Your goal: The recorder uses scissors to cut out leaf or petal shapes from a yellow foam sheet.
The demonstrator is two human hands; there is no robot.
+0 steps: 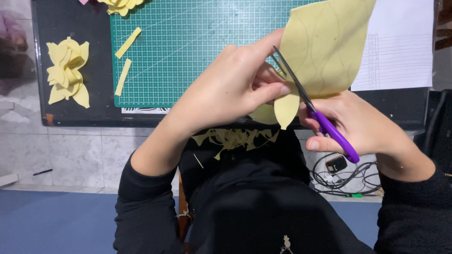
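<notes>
At the far left of the frame a finished yellow foam flower (67, 70) lies on the dark surface (94, 99), and just right of it two narrow yellow strips (126, 59) rest on the green cutting mat (188, 51). Moving toward the centre, my left hand (230, 87) is closed on the yellow foam sheet (325, 47), its fingers (270, 91) pinching the lower edge next to the cut. The sheet stands raised above the mat in the upper right of the frame, faint wavy lines drawn on it. It looks light, soft and bendy, so I judge it needs holding close to the blades or it will flop and drag. Right of centre, the scissors (301, 94) bite into it, blades slightly parted. My right hand (358, 127) is curled through their purple handles (336, 136). Yellow scraps (235, 137) lie on my lap at lower centre.
</notes>
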